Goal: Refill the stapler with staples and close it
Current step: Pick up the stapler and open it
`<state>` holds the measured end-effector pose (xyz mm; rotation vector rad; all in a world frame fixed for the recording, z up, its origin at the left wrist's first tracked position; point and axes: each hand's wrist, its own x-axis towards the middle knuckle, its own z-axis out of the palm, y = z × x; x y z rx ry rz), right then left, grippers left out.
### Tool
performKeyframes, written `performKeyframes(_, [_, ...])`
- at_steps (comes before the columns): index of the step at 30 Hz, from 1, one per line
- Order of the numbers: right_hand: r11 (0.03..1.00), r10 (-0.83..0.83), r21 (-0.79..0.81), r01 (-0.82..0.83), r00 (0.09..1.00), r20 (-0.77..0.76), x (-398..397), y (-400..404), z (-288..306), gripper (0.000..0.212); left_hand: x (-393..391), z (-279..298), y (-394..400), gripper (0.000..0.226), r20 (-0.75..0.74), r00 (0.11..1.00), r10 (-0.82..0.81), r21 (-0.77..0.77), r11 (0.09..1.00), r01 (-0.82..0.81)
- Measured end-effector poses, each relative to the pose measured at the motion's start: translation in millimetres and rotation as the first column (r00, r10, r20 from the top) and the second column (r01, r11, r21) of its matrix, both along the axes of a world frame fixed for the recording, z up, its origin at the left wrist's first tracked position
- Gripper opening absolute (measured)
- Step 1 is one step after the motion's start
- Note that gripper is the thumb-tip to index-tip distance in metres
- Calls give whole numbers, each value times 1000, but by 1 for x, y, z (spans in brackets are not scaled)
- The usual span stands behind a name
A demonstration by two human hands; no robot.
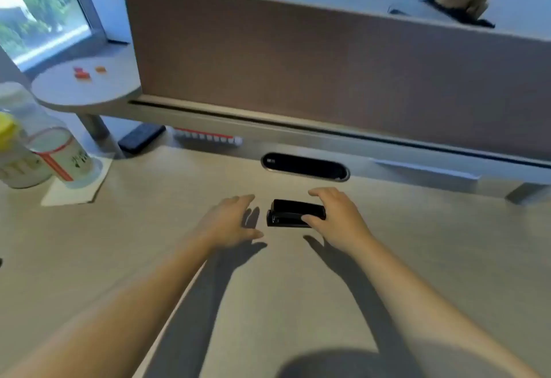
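A small black stapler lies flat on the light wooden desk, a little past the middle. My right hand curls over its right end, thumb on the near side and fingers on the far side. My left hand hovers just left of the stapler with fingers spread, not touching it. The stapler's lid looks down, though motion blur hides detail. No staples are visible near the hands.
A brown partition panel closes off the back of the desk, with a dark oval cable slot below it. At the far left stand a plastic bottle with a yellow cap and a clear cup on a napkin. A dark flat object lies near the partition leg.
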<state>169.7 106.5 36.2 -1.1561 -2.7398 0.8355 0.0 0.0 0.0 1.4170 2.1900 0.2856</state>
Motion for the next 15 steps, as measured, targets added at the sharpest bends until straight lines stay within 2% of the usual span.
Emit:
performKeyframes(4, [1000, 5, -3, -5, 1000, -1, -22, 13, -25, 52, -7, -29, 21, 81, 0, 1000, -4, 65, 998, 4])
performKeyframes(8, [1000, 9, -27, -10, 1000, -13, -31, 18, -48, 52, -4, -49, 35, 63, 21, 999, 31, 246, 969, -35])
performKeyframes(11, [1000, 4, 1, -4, 998, -69, -32, 18, -50, 46, -3, -52, 38, 44, 93, 993, 78, 335, 936, -105])
performKeyframes(15, [1000, -19, 2, 19, 987, -158, -32, 13, -50, 32, -3, -52, 36, 37, 142, 985, 96, 365, 920, -143])
